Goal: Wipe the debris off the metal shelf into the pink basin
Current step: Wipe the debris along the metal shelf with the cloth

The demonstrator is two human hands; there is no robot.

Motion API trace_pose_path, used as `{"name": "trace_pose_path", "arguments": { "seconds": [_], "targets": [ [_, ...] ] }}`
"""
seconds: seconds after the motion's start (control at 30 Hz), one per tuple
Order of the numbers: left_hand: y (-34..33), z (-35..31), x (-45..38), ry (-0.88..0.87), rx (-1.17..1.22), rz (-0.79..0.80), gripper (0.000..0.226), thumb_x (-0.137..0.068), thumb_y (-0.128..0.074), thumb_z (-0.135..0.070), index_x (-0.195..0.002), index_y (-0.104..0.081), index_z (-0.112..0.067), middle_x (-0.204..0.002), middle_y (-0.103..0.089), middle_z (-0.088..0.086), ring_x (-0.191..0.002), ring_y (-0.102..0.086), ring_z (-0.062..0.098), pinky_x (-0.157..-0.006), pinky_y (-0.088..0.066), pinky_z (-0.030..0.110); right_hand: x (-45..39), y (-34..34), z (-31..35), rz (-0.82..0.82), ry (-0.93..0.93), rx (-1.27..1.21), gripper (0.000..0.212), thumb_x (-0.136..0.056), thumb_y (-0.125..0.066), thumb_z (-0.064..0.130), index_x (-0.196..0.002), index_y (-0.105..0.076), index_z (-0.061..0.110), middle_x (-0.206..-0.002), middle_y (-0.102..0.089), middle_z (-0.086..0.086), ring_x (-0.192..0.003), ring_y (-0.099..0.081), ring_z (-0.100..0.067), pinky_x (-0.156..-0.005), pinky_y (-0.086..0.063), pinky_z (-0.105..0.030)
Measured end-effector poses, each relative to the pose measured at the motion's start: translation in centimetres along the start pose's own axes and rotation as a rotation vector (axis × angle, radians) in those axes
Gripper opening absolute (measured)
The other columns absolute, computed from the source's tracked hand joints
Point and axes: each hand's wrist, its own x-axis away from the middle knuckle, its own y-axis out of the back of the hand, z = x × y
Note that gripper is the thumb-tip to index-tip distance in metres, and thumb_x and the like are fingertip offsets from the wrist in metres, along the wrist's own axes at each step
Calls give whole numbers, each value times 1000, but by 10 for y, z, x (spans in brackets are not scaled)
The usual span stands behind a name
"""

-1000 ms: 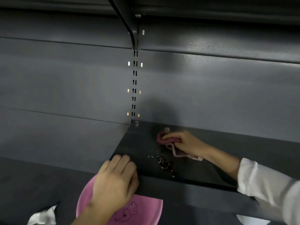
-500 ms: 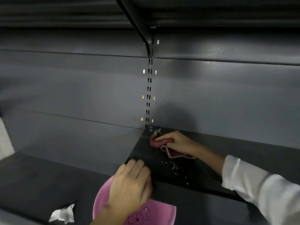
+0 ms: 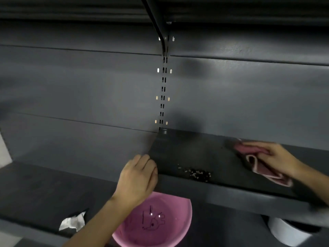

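Observation:
The dark metal shelf (image 3: 178,152) carries a small pile of debris (image 3: 197,172) close to its front edge. Right of the pile, my right hand (image 3: 277,161) presses a crumpled pink cloth (image 3: 258,163) onto the shelf; both are motion-blurred. The pink basin (image 3: 160,221), with a cartoon drawing inside, sits just below the shelf's front lip, left of and under the debris. My left hand (image 3: 138,179) is at the basin's far left rim by the shelf's front left corner, fingers curled; the grip itself is hidden under the hand.
A lower dark shelf (image 3: 44,189) runs to the left and holds a crumpled white paper (image 3: 73,222). A white round container (image 3: 288,232) stands at the bottom right under the shelf. An upper shelf bracket (image 3: 160,29) and slotted upright (image 3: 162,97) rise behind.
My right hand has swept the pink cloth from the shelf's back left corner far to the right. The debris pile and my left hand stay by the front edge.

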Motion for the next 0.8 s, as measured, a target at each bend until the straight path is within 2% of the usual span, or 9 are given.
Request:
{"name": "trace_pose_path", "arguments": {
  "seconds": [0.1,0.23,0.27,0.4,0.47,0.57,0.63,0.7,0.8],
  "targets": [
    [-3,4,-1,-73,65,2,29,-77,-40,-14,-59,-60,-5,-60,-57,6,-54,-52,21,-45,-44,26,29,2,-10,-64,-138,112,48,-77,-46,-23,-116,-58,2,-119,-63,-9,-108,-57,-8,-76,-33,12],
    [-4,9,-3,-126,140,26,27,-75,-38,-14,-57,-57,-6,-59,-55,6,-51,-51,22,-46,-46,26,33,-26,23,20,-183,128,51,-77,-47,-21,-121,-54,4,-121,-58,-8,-84,-53,24,-74,-35,10],
    [-4,9,-3,-128,143,28,26,-74,-38,-15,-57,-56,-7,-59,-55,5,-51,-51,22,-46,-45,25,30,-35,35,39,-184,117,51,-78,-47,-20,-121,-54,6,-120,-59,-7,-82,-55,23,-74,-37,7],
    [-3,7,-3,-106,143,16,26,-72,-37,-15,-55,-56,-9,-57,-53,3,-52,-50,20,-53,-35,25,18,-65,70,80,-182,136,51,-80,-45,-15,-123,-54,12,-120,-64,-13,-104,-62,-16,-78,-39,-2],
    [-4,7,-1,-86,160,15,25,-72,-37,-15,-55,-55,-10,-57,-53,3,-52,-51,21,-54,-34,26,11,-81,87,85,-142,138,51,-80,-44,-14,-123,-54,12,-123,-62,-13,-109,-59,-18,-83,-40,-3],
    [-4,7,-2,-70,181,22,26,-73,-36,-16,-56,-54,-11,-58,-53,1,-53,-51,20,-51,-39,28,-3,-107,113,102,-66,116,47,-83,-44,-12,-122,-55,11,-129,-58,-13,-118,-55,-21,-105,-41,-31],
    [-4,7,-1,-76,194,18,27,-74,-36,-16,-55,-53,-10,-57,-53,2,-52,-51,20,-47,-42,27,-11,-122,124,108,-28,94,49,-82,-42,-13,-122,-56,11,-127,-60,-14,-112,-58,-21,-103,-43,-36],
    [-4,8,-1,-86,197,12,27,-74,-36,-16,-55,-54,-10,-57,-52,3,-52,-52,21,-47,-43,27,-14,-124,127,82,-25,53,53,-79,-40,-17,-121,-56,8,-123,-62,-15,-109,-60,-23,-97,-46,-29],
    [-5,9,-1,-81,156,2,29,-76,-36,-16,-54,-54,-11,-56,-52,1,-52,-51,19,-54,-34,25,-15,-97,113,-30,-61,-10,51,-78,-40,-22,-122,-53,0,-127,-57,-16,-111,-53,-13,-86,-38,2]
  ]
}}
